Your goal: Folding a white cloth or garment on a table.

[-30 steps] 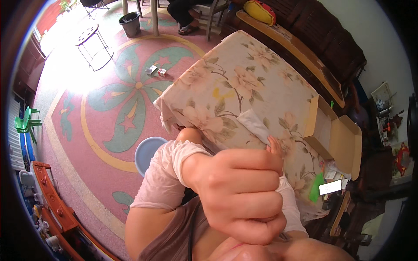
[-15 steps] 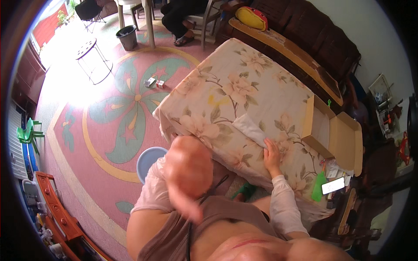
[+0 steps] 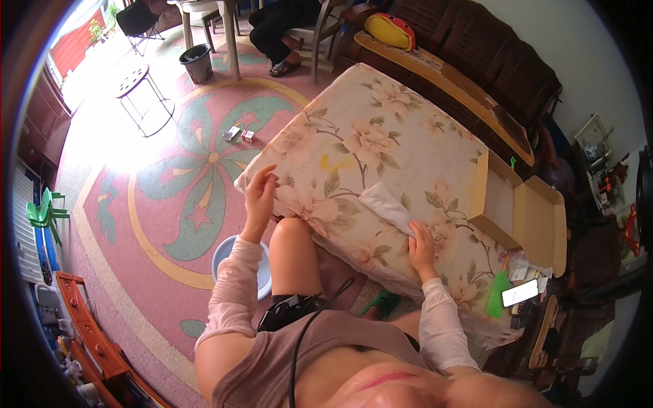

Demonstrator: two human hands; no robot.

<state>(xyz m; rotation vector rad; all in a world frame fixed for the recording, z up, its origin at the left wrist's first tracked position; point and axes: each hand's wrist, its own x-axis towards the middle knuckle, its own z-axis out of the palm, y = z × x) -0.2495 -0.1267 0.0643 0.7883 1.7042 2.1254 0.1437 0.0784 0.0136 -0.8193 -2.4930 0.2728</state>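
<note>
A folded white cloth [image 3: 386, 206] lies on the flowered tablecloth [image 3: 401, 146]. My right hand [image 3: 422, 249] rests at the cloth's near end, fingers stretched out and touching it, palm toward the table. My left hand [image 3: 259, 196] is raised by the table's left edge, its fingers loosely bent and apart, with nothing seen in it. Below my left forearm, a light blue basin [image 3: 264, 275] stands on the floor, partly hidden by my sleeve and knee.
An open cardboard box [image 3: 495, 204] sits on the table's right side. Nearer are a lit phone [image 3: 520, 293] and a green bag [image 3: 498, 294]. Small packets [image 3: 247, 137], a stool [image 3: 134, 81] and a bucket [image 3: 197, 64] stand on the floor. A person [image 3: 275, 34] sits far off.
My left hand, blurred and close to the camera before, has moved down and away to the table's left edge. My knee and a black pouch now show. The right hand stays at the cloth.
</note>
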